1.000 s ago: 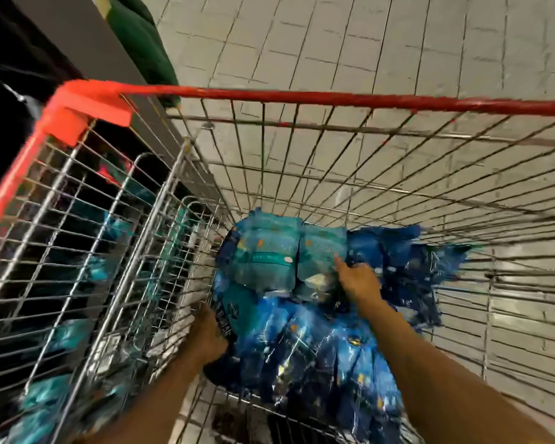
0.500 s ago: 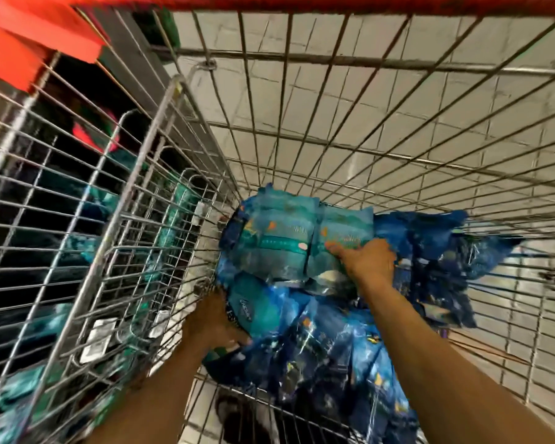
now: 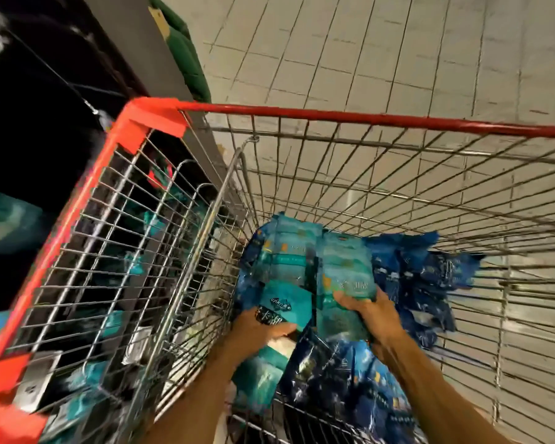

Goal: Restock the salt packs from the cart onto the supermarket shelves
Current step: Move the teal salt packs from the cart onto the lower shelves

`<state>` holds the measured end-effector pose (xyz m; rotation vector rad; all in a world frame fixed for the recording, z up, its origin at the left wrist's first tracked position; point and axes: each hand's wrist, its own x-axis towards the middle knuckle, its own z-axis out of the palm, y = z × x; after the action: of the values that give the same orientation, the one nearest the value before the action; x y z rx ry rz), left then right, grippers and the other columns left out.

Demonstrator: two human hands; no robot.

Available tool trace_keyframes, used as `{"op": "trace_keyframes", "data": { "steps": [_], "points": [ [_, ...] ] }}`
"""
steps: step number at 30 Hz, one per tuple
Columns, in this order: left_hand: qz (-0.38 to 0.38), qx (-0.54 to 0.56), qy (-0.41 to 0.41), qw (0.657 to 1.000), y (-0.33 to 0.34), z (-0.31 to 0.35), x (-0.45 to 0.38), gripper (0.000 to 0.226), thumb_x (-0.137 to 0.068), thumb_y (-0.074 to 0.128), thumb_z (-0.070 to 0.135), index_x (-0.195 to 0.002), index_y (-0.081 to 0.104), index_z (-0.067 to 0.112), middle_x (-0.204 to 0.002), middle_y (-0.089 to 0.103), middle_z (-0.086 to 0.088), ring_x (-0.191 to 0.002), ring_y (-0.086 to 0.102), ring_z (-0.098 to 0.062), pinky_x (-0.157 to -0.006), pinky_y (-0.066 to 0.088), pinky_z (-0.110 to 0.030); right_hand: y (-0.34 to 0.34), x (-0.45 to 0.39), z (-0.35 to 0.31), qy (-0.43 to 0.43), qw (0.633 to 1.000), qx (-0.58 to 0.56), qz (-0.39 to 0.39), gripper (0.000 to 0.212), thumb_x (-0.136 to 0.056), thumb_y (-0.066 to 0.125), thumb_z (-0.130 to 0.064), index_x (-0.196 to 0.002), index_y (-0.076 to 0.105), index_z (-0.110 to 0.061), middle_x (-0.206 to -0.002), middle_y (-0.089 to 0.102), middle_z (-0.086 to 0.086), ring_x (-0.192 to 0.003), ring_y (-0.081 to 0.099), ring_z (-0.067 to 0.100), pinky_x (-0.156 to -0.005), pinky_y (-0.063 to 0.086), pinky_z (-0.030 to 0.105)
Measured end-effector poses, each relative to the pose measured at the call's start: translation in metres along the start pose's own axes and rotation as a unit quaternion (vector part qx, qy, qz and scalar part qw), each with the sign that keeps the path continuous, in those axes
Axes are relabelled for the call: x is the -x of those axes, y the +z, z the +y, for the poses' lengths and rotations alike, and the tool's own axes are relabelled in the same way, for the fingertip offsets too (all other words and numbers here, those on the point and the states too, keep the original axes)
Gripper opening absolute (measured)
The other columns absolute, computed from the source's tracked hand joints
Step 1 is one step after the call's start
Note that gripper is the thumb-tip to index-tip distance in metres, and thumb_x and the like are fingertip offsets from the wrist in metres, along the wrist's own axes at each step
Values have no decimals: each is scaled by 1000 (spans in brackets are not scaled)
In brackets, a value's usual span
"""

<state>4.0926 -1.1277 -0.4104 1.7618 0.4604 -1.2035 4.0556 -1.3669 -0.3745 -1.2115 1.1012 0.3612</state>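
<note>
A wire cart (image 3: 350,115) with a red rim holds a heap of salt packs. Several teal packs (image 3: 289,261) lie on top at the left of the heap, with dark blue packs (image 3: 417,274) under and to the right of them. My left hand (image 3: 257,328) grips the near end of one teal pack low on the left. My right hand (image 3: 375,315) holds the near edge of another teal pack (image 3: 346,283), thumb over its top. Both forearms reach down into the cart from the bottom of the frame.
The cart's folded wire seat flap (image 3: 186,267) stands along its left side. Behind the cart's left wall is a dark shelf (image 3: 29,155) with teal packs (image 3: 10,219) dimly visible. A green object (image 3: 183,59) lies on the tiled floor (image 3: 382,52) ahead.
My view has pulled back and up, showing the cart's red rim again. Both hands have shifted toward me along the teal packs and have closed on their near edges.
</note>
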Motion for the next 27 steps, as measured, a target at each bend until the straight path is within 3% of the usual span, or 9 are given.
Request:
{"op": "trace_keyframes", "data": {
  "steps": [2,4,7,10,14,18,21,23,27],
  "points": [
    [13,54,22,998,3,22,25,61,-56,92,42,-107,64,23,-101,75,7,-83,71,-11,-70,58,-26,-10,34,-12,-6,1000,1,-28,75,-55,92,-19,-123,62,-21,-108,76,6,-90,74,30,-66,61,37],
    [15,120,56,991,3,47,56,70,-60,92,39,-115,52,22,-91,75,13,-81,71,-6,-68,55,-22,-17,68,-27,-23,999,-22,-44,80,-66,87,-9,-135,52,-27,-123,68,9,-94,71,30,-68,60,37],
    [-3,190,82,978,-8,88,121,89,-64,90,32,-140,47,10,-116,72,-5,-109,68,-22,-93,55,-39,-23,130,-58,-43,996,-57,-59,110,-69,83,-9,-157,19,-26,-143,55,11,-113,62,27,-97,51,50],
    [-7,226,105,968,-27,112,201,84,-67,85,36,-140,48,15,-135,58,-16,-126,54,-37,-107,41,-55,-15,195,-85,-88,987,-99,-86,124,-44,90,-20,-153,31,-24,-140,57,16,-121,60,36,-103,44,64],
    [-14,280,159,946,-63,121,313,52,-73,73,22,-122,58,12,-124,62,-24,-100,64,-37,-92,48,-56,16,284,-121,-180,973,-91,-112,100,-37,89,-20,-132,55,-19,-115,73,13,-105,69,36,-96,50,62],
    [-11,319,282,905,-101,113,413,60,-63,74,13,-121,59,18,-93,68,-15,-72,64,-31,-62,52,-37,57,359,-145,-260,945,-98,-174,74,-43,85,-28,-114,66,-20,-100,78,8,-93,73,33,-81,58,56],
    [96,284,406,863,-132,105,477,55,-73,75,12,-124,58,22,-109,72,-9,-88,69,-27,-76,57,-43,96,413,-157,-307,913,-97,-252,54,-51,84,-26,-103,72,-17,-96,78,10,-81,76,28,-59,61,39],
    [187,269,445,834,-150,105,507,59,-77,77,6,-129,53,19,-119,70,-8,-102,68,-27,-89,54,-46,119,440,-164,-330,892,-87,-295,56,-54,85,-22,-107,71,-10,-98,77,13,-80,76,27,-59,60,37],
    [290,261,483,784,-185,94,560,35,-74,79,9,-106,65,15,-104,76,-4,-92,73,-20,-74,60,-35,157,485,-175,-362,854,-41,-372,54,-59,92,-20,-108,71,-11,-107,75,18,-92,74,37,-69,61,44]
  ]
}}
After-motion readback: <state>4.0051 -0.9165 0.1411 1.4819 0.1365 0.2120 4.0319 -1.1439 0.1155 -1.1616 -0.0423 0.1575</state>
